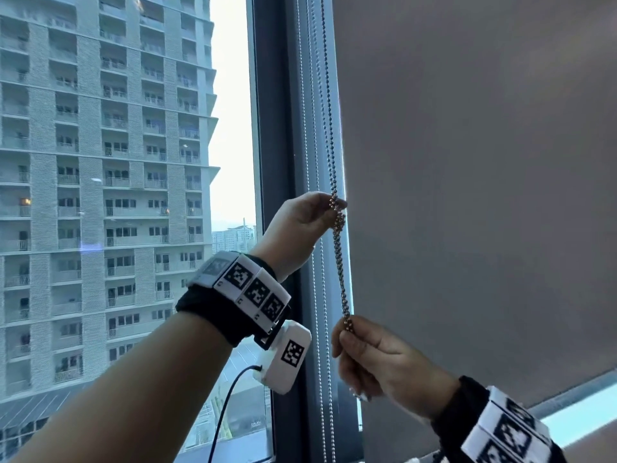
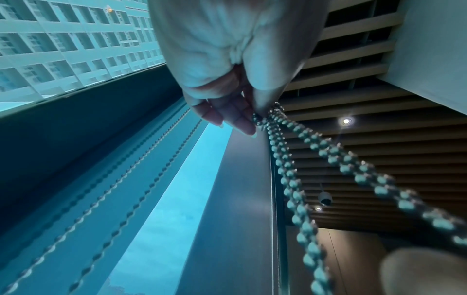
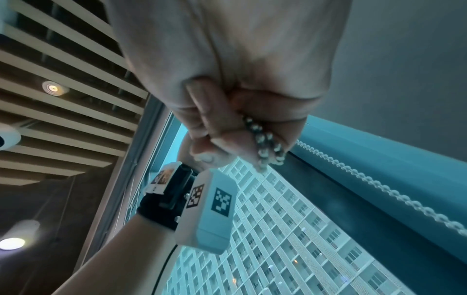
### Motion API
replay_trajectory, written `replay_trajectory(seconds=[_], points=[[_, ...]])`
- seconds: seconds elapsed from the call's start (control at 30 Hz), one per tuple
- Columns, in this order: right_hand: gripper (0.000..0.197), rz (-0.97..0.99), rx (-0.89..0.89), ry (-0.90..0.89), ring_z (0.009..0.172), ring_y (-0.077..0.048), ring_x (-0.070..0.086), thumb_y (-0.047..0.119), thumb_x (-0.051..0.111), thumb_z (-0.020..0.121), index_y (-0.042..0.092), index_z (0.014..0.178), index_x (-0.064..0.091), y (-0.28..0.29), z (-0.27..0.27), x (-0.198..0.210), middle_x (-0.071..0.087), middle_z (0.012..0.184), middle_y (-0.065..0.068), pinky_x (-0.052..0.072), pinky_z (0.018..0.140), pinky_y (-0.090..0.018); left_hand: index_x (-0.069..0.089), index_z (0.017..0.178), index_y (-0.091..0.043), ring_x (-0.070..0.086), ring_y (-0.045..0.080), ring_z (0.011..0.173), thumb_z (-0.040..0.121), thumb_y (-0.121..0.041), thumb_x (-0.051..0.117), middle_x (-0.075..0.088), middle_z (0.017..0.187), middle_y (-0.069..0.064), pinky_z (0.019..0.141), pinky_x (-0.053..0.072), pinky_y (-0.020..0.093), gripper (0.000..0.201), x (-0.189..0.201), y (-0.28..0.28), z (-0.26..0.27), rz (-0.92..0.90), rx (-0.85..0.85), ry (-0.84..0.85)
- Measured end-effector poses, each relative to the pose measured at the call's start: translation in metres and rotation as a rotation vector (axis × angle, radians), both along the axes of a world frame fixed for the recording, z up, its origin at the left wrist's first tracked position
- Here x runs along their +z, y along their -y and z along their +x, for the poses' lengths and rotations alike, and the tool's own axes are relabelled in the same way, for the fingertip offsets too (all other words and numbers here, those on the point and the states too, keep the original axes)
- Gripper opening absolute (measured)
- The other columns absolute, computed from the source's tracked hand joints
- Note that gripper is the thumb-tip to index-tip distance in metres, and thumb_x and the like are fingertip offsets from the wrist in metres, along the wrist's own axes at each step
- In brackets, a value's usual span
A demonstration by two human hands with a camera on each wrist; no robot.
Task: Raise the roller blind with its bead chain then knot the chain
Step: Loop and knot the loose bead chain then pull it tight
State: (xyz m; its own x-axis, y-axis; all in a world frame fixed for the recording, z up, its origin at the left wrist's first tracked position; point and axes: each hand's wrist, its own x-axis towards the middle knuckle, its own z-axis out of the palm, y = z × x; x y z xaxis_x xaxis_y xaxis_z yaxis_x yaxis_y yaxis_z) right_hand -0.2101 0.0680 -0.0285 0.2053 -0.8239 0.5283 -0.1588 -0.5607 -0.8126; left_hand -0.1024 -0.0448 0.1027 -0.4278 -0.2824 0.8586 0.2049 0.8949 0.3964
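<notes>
Two bare hands up at the left edge of a grey roller blind (image 1: 484,168), both on its bead chain (image 1: 340,259); left hand (image 1: 300,228) above, grip narrow, thumb and fingertips (image 2: 246,123) pinched on a small bunch of beads where the strands cross (knot or mere twist, cannot tell); right hand (image 1: 377,362) below, grip a closed fist round the doubled strands, beads showing between thumb and curled fingers (image 3: 227,137) in the right wrist view; chain taut and slightly slanted between the two grips, rising from the upper pinch along the blind's edge and out of the top of the head view. Blind's bottom bar (image 1: 574,390) slanting at lower right, a strip of bright glass beneath it. Second, paler chain (image 1: 312,128) hanging just left against the dark window frame (image 1: 273,162); apartment tower (image 1: 100,162) beyond the glass; slatted ceiling (image 3: 63,83) with round lights overhead.
</notes>
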Motion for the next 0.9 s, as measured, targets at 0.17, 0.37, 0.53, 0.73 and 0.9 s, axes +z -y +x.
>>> replay_trajectory(seconds=[0.17, 0.37, 0.53, 0.73, 0.9], points=[[0.021, 0.028, -0.006, 0.054, 0.042, -0.010, 0.033, 0.033, 0.043, 0.089, 0.024, 0.074, 0.055, -0.003, 0.003, 0.003, 0.046, 0.057, 0.000, 0.028, 0.036, -0.017, 0.065, 0.092, -0.020, 0.064, 0.008, 0.076, 0.089, -0.004, 0.057, 0.068, 0.081, -0.005, 0.082, 0.050, 0.027, 0.018, -0.003, 0.003, -0.001, 0.057, -0.064, -0.050], [0.022, 0.044, 0.203, 0.194, 0.040, -0.010, 0.029, 0.037, 0.049, 0.090, 0.017, 0.082, 0.051, -0.015, 0.005, 0.012, 0.046, 0.052, 0.003, 0.020, 0.036, -0.020, 0.059, 0.102, -0.017, 0.063, 0.008, 0.076, 0.091, 0.001, 0.052, 0.064, 0.082, -0.007, 0.083, 0.050, 0.026, 0.022, -0.004, 0.001, 0.004, -0.064, 0.070, -0.027], [0.028, -0.177, 0.192, 0.189, 0.049, -0.017, 0.038, 0.048, 0.054, 0.086, 0.021, 0.085, 0.056, -0.024, 0.010, 0.035, 0.050, 0.058, 0.000, 0.032, 0.046, -0.024, 0.055, 0.107, -0.017, 0.060, -0.001, 0.069, 0.087, 0.006, 0.049, 0.062, 0.085, -0.006, 0.079, 0.051, 0.023, 0.030, -0.009, -0.005, 0.001, -0.067, 0.083, 0.003], [0.019, 0.206, 0.177, 0.130, 0.040, -0.010, 0.037, 0.045, 0.046, 0.085, 0.030, 0.079, 0.057, -0.021, 0.022, 0.003, 0.053, 0.054, 0.005, 0.030, 0.035, -0.013, 0.061, 0.080, -0.028, 0.063, 0.008, 0.071, 0.073, -0.005, 0.049, 0.065, 0.075, -0.008, 0.073, 0.050, 0.022, 0.027, 0.000, -0.010, 0.005, -0.074, 0.099, -0.079], [0.024, 0.267, 0.094, 0.240, 0.043, -0.012, 0.030, 0.046, 0.053, 0.083, 0.023, 0.078, 0.051, -0.006, 0.019, -0.032, 0.047, 0.054, -0.001, 0.019, 0.039, -0.017, 0.063, 0.082, -0.024, 0.065, 0.015, 0.073, 0.074, -0.001, 0.050, 0.067, 0.075, -0.003, 0.077, 0.052, 0.025, 0.028, 0.002, -0.016, 0.008, -0.060, 0.036, -0.063]])
